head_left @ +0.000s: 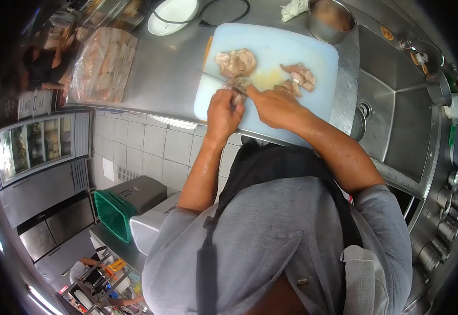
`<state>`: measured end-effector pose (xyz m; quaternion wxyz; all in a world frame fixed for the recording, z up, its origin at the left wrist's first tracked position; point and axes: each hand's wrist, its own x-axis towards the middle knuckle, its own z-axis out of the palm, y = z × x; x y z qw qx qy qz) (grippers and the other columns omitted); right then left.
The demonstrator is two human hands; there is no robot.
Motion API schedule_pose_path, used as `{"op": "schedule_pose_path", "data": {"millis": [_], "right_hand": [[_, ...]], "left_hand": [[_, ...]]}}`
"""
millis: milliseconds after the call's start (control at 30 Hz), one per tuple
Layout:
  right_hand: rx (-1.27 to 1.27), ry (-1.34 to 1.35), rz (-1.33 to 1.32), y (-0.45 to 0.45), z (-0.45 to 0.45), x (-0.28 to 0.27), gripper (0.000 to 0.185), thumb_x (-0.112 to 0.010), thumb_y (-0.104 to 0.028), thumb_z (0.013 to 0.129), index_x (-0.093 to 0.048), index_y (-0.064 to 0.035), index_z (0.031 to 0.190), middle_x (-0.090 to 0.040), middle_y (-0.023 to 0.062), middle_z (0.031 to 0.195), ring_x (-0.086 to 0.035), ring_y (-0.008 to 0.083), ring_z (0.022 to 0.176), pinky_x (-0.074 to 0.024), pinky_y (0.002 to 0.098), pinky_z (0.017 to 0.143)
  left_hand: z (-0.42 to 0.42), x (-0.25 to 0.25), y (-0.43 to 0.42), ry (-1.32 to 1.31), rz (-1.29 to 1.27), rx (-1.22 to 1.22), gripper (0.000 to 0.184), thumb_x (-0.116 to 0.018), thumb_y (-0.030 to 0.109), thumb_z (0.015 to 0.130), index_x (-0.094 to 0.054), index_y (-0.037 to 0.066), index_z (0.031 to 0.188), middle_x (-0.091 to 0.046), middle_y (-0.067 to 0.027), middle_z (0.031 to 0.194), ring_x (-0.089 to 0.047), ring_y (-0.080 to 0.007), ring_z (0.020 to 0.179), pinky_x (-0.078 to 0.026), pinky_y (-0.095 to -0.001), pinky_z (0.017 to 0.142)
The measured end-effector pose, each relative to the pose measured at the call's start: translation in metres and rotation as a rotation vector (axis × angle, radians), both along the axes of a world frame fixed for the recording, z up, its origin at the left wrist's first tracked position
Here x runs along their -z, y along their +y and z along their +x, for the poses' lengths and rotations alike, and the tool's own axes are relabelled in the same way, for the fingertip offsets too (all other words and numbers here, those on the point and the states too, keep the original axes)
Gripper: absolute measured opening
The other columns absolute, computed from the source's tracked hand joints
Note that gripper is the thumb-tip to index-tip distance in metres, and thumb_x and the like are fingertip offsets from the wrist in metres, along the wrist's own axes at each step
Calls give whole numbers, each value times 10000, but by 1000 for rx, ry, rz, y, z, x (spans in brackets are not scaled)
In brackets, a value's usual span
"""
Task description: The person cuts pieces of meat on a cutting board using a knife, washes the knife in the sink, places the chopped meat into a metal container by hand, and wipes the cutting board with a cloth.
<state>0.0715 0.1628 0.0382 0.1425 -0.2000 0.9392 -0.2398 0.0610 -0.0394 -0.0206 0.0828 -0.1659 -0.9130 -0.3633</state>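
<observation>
On a white cutting board point(271, 44), my right hand point(275, 106) is closed round the handle of a knife point(216, 77), whose blade points to the upper left. My left hand point(224, 114) is closed at the near side of the blade, its fingers bent against a piece of raw meat point(238, 84). Just beyond the blade lies a larger pale piece of meat point(237, 63). Several cut pieces point(301, 77) rest on the board's right part. The knife handle is mostly hidden in my right hand.
A metal pot point(331, 23) and a white oval dish point(172, 14) stand behind the board, with a black cable point(224, 23) between them. To the right is a steel sink point(391, 89). Wrapped packages point(103, 65) lie left. Two people are partly visible at the far left and lower left.
</observation>
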Motion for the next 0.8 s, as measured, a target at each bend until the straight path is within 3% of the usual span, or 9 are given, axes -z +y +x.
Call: {"op": "schedule_pose_path", "data": {"millis": [133,400,500,600,800], "right_hand": [[66,-219,23,21,25,-18,285,-479,-7,928,-484,-36,1212,-697,291,890,-679,489,843,-501,589,754],[168,-197,18,77,76,-42,239,-535,-110,992,-471,-24,1206,-688,259,830,-673,483,793,-496,599,718],[178,-143,-49,73,77,-52,224,-535,-106,991,-469,-26,1189,-686,255,810,-673,480,776,-496,599,711],[134,-155,-46,72,77,-61,205,-534,-97,984,-472,-26,1165,-684,251,795,-673,478,765,-496,598,706],[38,-215,35,73,76,-65,197,-525,-76,964,-488,-28,1152,-690,244,808,-681,474,788,-498,597,709]], "left_hand": [[13,4,-2,-14,40,-61,275,-768,34,809,-657,5,1060,-650,-129,970,-650,-271,865,-543,-376,803],[22,8,18,-120,391,-152,171,-736,36,887,-671,13,1043,-646,-86,983,-633,-181,885,-533,-318,808],[23,13,22,-9,343,-155,164,-739,39,883,-671,15,1030,-642,-84,982,-632,-178,874,-529,-304,787],[27,11,22,-14,298,-189,148,-724,16,868,-663,10,1003,-654,-132,958,-650,-298,889,-535,-389,799],[26,13,14,-45,201,-171,199,-732,24,806,-656,18,991,-655,-147,959,-630,-350,893,-507,-444,825]]}}
